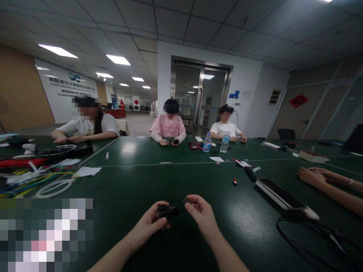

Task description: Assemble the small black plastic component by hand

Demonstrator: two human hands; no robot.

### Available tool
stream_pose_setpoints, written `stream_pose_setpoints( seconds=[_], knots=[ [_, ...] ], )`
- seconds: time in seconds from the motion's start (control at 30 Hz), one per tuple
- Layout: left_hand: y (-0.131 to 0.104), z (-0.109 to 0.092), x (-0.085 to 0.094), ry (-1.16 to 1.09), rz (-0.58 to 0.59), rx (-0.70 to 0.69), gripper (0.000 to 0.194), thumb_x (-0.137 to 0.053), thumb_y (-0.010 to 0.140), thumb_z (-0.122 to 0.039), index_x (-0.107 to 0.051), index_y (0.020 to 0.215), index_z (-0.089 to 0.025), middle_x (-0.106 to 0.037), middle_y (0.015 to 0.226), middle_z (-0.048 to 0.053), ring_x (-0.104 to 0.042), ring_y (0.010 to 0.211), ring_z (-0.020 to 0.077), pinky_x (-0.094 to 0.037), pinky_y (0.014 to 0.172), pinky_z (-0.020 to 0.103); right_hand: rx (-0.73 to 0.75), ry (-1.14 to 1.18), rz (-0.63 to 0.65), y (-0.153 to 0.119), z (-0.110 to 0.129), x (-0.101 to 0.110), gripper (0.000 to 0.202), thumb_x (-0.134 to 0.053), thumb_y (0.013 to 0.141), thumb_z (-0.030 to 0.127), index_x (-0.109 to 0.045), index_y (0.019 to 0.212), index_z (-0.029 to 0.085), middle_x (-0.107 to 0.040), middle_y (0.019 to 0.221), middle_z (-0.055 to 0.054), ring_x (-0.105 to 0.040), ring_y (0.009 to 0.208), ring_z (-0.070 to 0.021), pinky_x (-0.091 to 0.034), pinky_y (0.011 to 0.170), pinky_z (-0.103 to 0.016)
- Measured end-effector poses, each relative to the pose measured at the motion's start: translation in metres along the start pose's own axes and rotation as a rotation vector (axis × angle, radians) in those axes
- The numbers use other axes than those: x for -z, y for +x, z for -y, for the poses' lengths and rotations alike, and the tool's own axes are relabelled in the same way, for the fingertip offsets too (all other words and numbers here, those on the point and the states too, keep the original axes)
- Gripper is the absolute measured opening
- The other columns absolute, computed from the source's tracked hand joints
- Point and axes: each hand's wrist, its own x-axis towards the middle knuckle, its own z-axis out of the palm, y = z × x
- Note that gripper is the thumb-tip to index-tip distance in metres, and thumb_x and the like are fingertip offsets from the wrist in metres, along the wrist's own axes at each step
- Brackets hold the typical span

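My left hand [156, 220] is closed around a short, glossy black cylindrical object [168, 211], possibly a small flashlight, held sideways low over the table with one end toward the right. Just to the right of that end, my right hand [199, 214] pinches a small dark piece [186, 200] between thumb and fingers; its kind is too small to make out. A narrow gap separates the piece from the black object. Ahead and to the right, a small red and silver item [234, 182] lies on the dark green table [136, 185].
A phone on a white box [279, 194] and a black cable [283, 230] lie at right, near another person's hands [314, 175]. Two water bottles [207, 142] stand farther back. Tangled wires [42, 183] cover the left side. Several people sit around the table.
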Motion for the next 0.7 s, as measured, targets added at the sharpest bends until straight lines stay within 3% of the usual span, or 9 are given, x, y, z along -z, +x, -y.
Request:
stream_pose_setpoints(
  seconds=[0.37, 0.7],
  knots=[
    [-0.004, -0.006, 0.000, -0.009, -0.009, 0.040, 0.044, -0.062, 0.075, -0.030, -0.043, 0.114, -0.025, -0.061, 0.101, 0.006, -0.060, 0.083, 0.0208, -0.042, 0.077, 0.037, 0.030, 0.107, -0.135, 0.001, 0.007, 0.011, 0.028, -0.065, 0.070, 0.039, -0.062, 0.091, 0.021, -0.063, 0.090, -0.004, -0.059, 0.088, -0.0214, -0.047, 0.079, -0.036],
    [-0.003, -0.001, 0.001, -0.004, -0.028, 0.026, 0.047, -0.064, 0.072, -0.034, -0.044, 0.114, -0.025, -0.059, 0.104, 0.007, -0.059, 0.085, 0.0227, -0.041, 0.077, 0.038, 0.041, 0.192, -0.274, 0.005, 0.001, 0.017, 0.030, -0.067, 0.068, 0.039, -0.061, 0.091, 0.020, -0.062, 0.087, -0.003, -0.057, 0.087, -0.0201, -0.046, 0.080, -0.034]
  ],
)
